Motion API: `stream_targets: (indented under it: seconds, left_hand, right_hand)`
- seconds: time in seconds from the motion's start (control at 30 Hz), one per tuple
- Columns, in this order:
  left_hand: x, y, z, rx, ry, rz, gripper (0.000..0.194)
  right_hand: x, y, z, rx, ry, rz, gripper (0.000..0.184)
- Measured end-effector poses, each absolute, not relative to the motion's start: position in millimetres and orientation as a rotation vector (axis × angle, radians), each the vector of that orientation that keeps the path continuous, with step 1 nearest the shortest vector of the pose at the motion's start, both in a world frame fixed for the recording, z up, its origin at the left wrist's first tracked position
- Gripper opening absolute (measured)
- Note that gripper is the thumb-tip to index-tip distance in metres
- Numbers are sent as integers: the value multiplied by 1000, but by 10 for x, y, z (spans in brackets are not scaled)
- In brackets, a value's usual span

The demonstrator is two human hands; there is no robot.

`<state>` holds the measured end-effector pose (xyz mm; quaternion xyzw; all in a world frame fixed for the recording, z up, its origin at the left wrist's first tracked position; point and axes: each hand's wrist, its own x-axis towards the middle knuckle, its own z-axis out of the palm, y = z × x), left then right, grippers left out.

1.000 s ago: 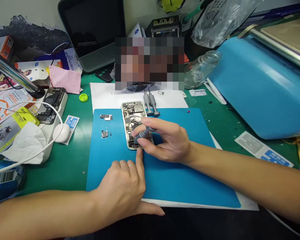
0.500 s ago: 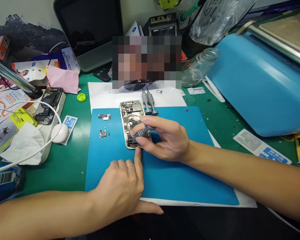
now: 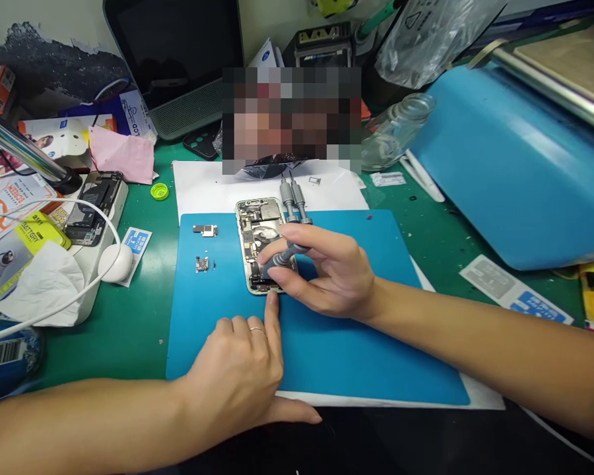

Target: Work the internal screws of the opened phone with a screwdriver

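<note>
An opened smartphone [image 3: 250, 239] with its inner parts bare lies face up on a blue mat [image 3: 356, 356]. My right hand [image 3: 340, 276] holds a grey screwdriver [image 3: 291, 252] over the phone's lower part; the tip is hidden behind the fingers. At the phone's bottom edge rests the stretched index finger of my left hand [image 3: 242, 356], thumb out to the side and the other fingers curled, holding nothing. Two more grey screwdrivers [image 3: 296, 201] lie beside the phone's upper right. Left of it are a small metal plate [image 3: 206, 230] and a small part [image 3: 202, 264].
Another opened phone [image 3: 96, 204] lies on a white box at left, near a white cable [image 3: 86, 210] and battery packaging [image 3: 44, 231]. A glass jar [image 3: 398, 128] leans at the back. A big blue object [image 3: 519, 171] takes up the right side.
The screwdriver's handle is tilted slightly differently in my right hand and shows more of its end. My left hand stays at the phone's bottom edge. The whole view has shifted slightly.
</note>
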<state>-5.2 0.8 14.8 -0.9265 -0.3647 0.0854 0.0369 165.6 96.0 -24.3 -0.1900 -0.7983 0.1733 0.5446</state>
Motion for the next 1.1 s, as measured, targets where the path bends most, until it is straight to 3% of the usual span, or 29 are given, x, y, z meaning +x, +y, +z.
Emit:
stream_targets:
  seconds: [0.17, 0.27, 0.33, 0.4, 0.43, 0.67, 0.77, 1.1]
  left_hand:
    - [-50, -1, 139, -2827, -1134, 232, 129]
    - [-61, 3, 151, -2855, -1108, 77, 119]
    - [-74, 37, 170, -2910, -1009, -166, 90]
    - [-86, 104, 192, -2981, -874, -431, 42]
    - [-91, 150, 200, -3031, -845, -521, 29]
    - [-112, 528, 190, -3018, -1444, -1070, 13]
    - [-125, 617, 150, -2974, -1589, -1032, 15]
    - [-181, 691, 55, -2986, -1436, -1014, 12]
  right_hand:
    - [1656, 962, -246, -471, -1907, 420, 67]
    - [1662, 967, -257, -471, -1901, 419, 67]
    - [1664, 969, -256, -467, -1867, 438, 66]
    - [1663, 968, -246, -466, -1821, 462, 65]
    - [1661, 966, -240, -474, -1802, 472, 63]
    - [1635, 950, -221, -625, -1598, 498, 48]
    - [1631, 966, -212, -534, -1591, 481, 52]
    - [1648, 1000, -249, -436, -1615, 529, 59]
